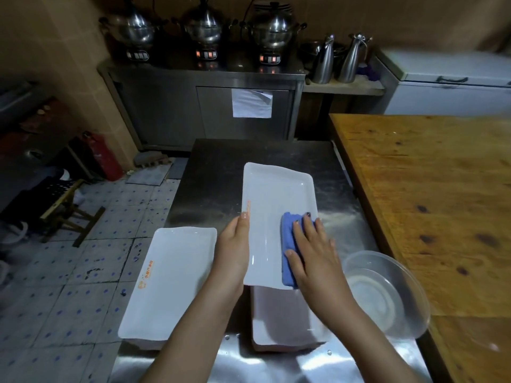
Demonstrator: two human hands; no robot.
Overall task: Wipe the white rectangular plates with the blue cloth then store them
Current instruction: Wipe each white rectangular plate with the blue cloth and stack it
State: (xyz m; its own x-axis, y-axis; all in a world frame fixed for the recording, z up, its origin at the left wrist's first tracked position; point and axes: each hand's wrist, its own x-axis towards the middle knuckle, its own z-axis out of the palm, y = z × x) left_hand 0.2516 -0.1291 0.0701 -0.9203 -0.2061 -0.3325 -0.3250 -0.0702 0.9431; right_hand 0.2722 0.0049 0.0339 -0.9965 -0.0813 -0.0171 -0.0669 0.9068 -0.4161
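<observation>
The steel desk point(215, 172) runs from 6 toward 12, away from the person. On it, at 7, lies a stack of plates point(171, 272), long axis 6 to 12 and leaning a little toward 1. A second stack point(282, 313) sits at 6, just beside it, on the same axis. A clear bowl point(387, 288) stands at 4, near the desk's right edge.

The plate being wiped point(276, 194) is at centre, face up. Its near short end overlaps the second stack and its far end points to 12. It appears to be held above the stack rather than lying on it.

The left hand point(235, 244) pinches the plate's left long rim, thumb on top; the other fingers are hidden beneath. The right hand point(312, 252) lies flat with fingers spread, pressing the cloth point(289, 244) onto the plate's right near quarter.

The cloth is a folded strip lying along the plate's long axis. The unwiped stretch seems to lie toward 12 from the right hand, so the stroke likely runs lengthwise, with the left hand steadying.
</observation>
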